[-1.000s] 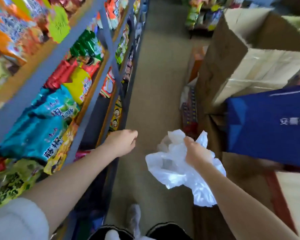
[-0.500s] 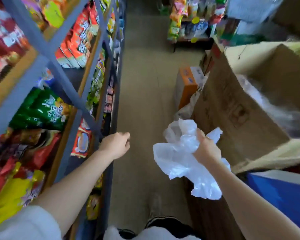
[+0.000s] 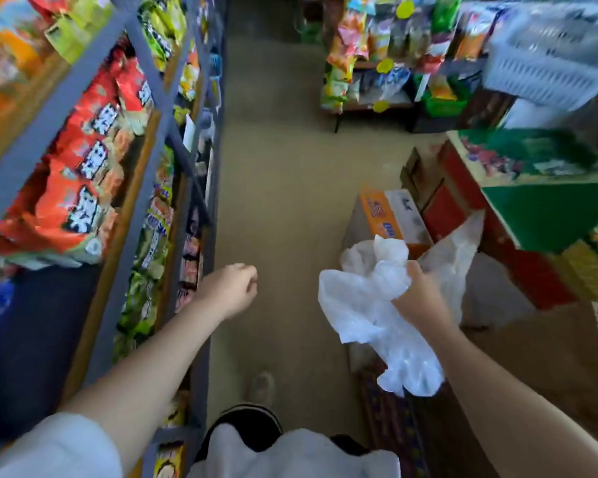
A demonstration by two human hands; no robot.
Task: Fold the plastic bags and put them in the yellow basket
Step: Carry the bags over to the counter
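Shifted forward down the aisle since the earlier frame: the brown carton that was beside the right arm is gone, and an orange box (image 3: 377,215) now lies just past the crumpled white plastic bags (image 3: 363,305). Right hand (image 3: 418,294) clamps its fingers on the bags, held in the air over the floor (image 3: 283,188). Left hand (image 3: 232,288) is a loose, empty fist beside the snack shelf (image 3: 118,188).

1. A small grocery shop, seen down a narrow aisle (image 3: 283,188).
2. Left of the left hand's fingers (image 3: 246,270), a grey metal shelf rack (image 3: 145,188) is packed with bright snack packets (image 3: 83,174).
3. Beyond the right hand's fingers (image 3: 415,270), stacked cardboard cartons (image 3: 387,215) and more hanging packets (image 3: 370,53).
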